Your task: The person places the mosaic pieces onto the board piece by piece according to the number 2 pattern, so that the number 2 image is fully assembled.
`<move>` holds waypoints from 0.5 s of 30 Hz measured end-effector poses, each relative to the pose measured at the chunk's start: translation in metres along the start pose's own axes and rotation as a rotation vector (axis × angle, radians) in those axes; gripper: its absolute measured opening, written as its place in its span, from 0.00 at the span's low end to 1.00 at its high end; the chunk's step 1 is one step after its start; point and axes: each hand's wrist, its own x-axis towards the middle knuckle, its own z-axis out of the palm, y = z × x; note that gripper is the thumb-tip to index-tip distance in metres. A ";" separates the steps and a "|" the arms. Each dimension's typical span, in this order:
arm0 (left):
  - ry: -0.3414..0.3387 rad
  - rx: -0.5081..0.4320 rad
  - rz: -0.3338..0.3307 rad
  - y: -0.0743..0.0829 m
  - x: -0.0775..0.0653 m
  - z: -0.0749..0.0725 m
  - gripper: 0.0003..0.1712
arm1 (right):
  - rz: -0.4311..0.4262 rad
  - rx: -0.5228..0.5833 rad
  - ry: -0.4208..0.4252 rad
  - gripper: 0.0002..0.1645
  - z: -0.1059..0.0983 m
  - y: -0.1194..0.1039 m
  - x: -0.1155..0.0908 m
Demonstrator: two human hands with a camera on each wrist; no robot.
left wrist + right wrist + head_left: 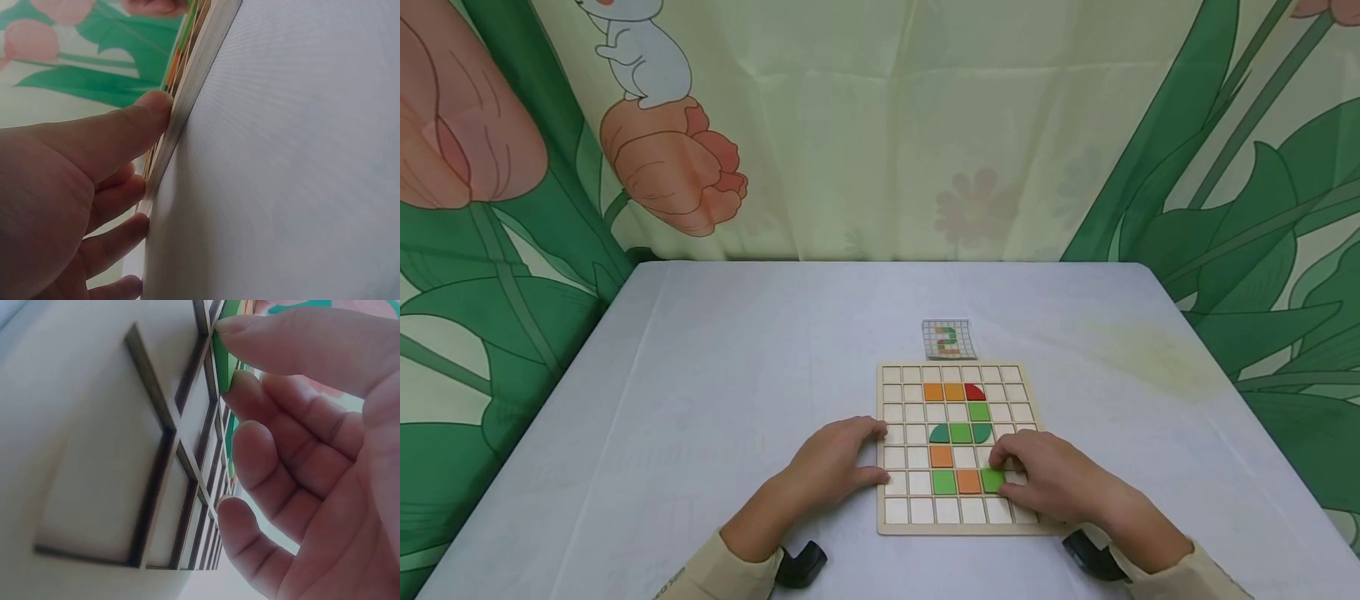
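A wooden grid board (919, 528) lies on the table, with orange, green and red tiles in several cells. My left hand (827, 463) rests at the board's left edge, its thumb (153, 107) and fingertips against the wooden side. Over the lower right of the grid, my right hand (1060, 479) pinches a light green square tile (992, 481) between thumb and index finger. That tile (226, 359) sits at a cell beside an orange square (968, 482) in the same row. The other right fingers are loosely bent above the grid.
Just behind the board, a small printed card (946, 339) shows a coloured pattern on a grid. A white cloth (737, 333) covers the table. Behind it hangs a curtain (880, 167) with flowers and a rabbit. A black device (801, 565) sits at each wrist.
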 end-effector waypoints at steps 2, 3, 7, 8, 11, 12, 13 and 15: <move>-0.001 0.000 0.000 0.000 0.000 0.000 0.32 | 0.009 0.001 -0.005 0.12 0.000 0.000 0.001; -0.002 0.000 -0.001 0.000 0.000 0.000 0.32 | 0.016 0.005 -0.009 0.12 0.000 0.001 0.001; -0.002 -0.005 -0.006 0.000 0.000 0.000 0.32 | 0.020 0.023 -0.012 0.12 0.000 0.002 0.003; -0.003 -0.005 -0.007 0.000 0.000 0.000 0.32 | 0.020 0.028 -0.011 0.12 -0.001 0.003 0.004; -0.007 -0.004 -0.008 0.000 0.000 0.000 0.32 | 0.020 0.040 -0.007 0.13 -0.001 0.004 0.005; -0.009 -0.001 -0.009 0.000 0.000 0.000 0.32 | 0.019 0.043 -0.007 0.14 -0.001 0.004 0.005; -0.011 0.001 -0.010 0.000 0.001 0.000 0.32 | 0.019 0.048 -0.008 0.14 -0.001 0.005 0.005; -0.011 0.000 -0.012 0.000 0.000 0.000 0.32 | 0.016 0.048 -0.007 0.14 -0.001 0.005 0.006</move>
